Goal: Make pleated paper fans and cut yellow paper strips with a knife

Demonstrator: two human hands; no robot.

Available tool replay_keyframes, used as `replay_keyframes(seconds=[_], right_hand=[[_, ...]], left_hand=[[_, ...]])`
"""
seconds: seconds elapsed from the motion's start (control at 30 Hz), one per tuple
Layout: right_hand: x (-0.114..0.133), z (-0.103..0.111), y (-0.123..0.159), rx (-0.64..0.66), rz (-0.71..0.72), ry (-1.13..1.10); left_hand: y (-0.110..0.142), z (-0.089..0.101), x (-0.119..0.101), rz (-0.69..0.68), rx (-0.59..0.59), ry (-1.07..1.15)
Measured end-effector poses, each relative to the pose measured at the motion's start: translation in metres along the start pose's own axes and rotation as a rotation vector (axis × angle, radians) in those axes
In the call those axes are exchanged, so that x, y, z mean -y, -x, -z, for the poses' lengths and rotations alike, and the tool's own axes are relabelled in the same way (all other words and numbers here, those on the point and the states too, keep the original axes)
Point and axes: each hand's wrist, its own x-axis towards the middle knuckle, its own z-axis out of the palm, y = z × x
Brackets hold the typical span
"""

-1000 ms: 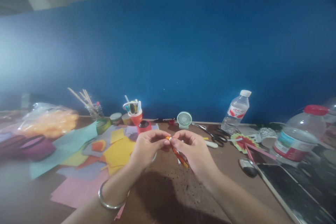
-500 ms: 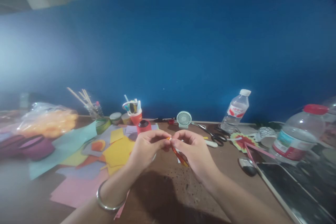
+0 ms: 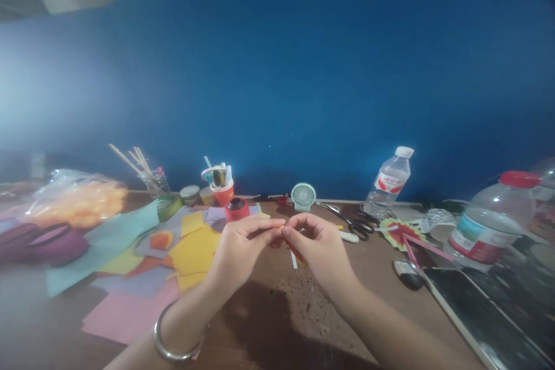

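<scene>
Above the middle of the brown table (image 3: 260,324), my left hand (image 3: 241,248) and my right hand (image 3: 324,251) meet fingertip to fingertip. Both are closed in a pinch on a thin orange strip (image 3: 297,254), whose lower part shows under my right fingers. Its pinched end is small and mostly covered; whether it is paper I cannot tell. A white strip (image 3: 294,261) lies on the table just below the fingers. Close behind my left hand stands a red container with a dark top (image 3: 236,211). A silver bangle circles my left wrist.
Coloured paper sheets (image 3: 130,312) spread over the left side. Behind my hands are a small fan (image 3: 303,196), black scissors (image 3: 361,228) and a cup of tools (image 3: 222,192). Bottles (image 3: 387,182), a paper flower (image 3: 399,235) and a dark flat tablet-like object (image 3: 481,312) occupy the right.
The orange strip has turned and slipped mostly behind my right fingers, where more of it showed before. More of the white strip on the table is visible. Both hands keep their pinch.
</scene>
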Motion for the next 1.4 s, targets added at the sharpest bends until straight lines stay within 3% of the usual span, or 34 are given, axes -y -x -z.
replay_keyframes(seconds=[0.37, 0.7, 0.9, 1.1, 1.4], right_hand=[[-0.001, 0.001, 0.0, -0.089, 0.039, 0.16], [-0.005, -0.001, -0.004, -0.032, -0.148, -0.029], [-0.007, -0.003, -0.004, 0.012, -0.174, -0.041], [-0.009, -0.004, -0.004, 0.03, -0.143, -0.029], [-0.012, -0.003, -0.002, 0.021, -0.107, 0.025]], left_hand=[[0.004, -0.002, -0.006, 0.108, 0.026, -0.005], [-0.002, 0.002, 0.009, 0.143, -0.136, -0.059], [-0.001, 0.002, 0.01, 0.151, -0.199, -0.002], [-0.004, 0.007, 0.005, 0.163, -0.188, 0.092], [-0.002, 0.006, 0.002, 0.131, -0.238, -0.033]])
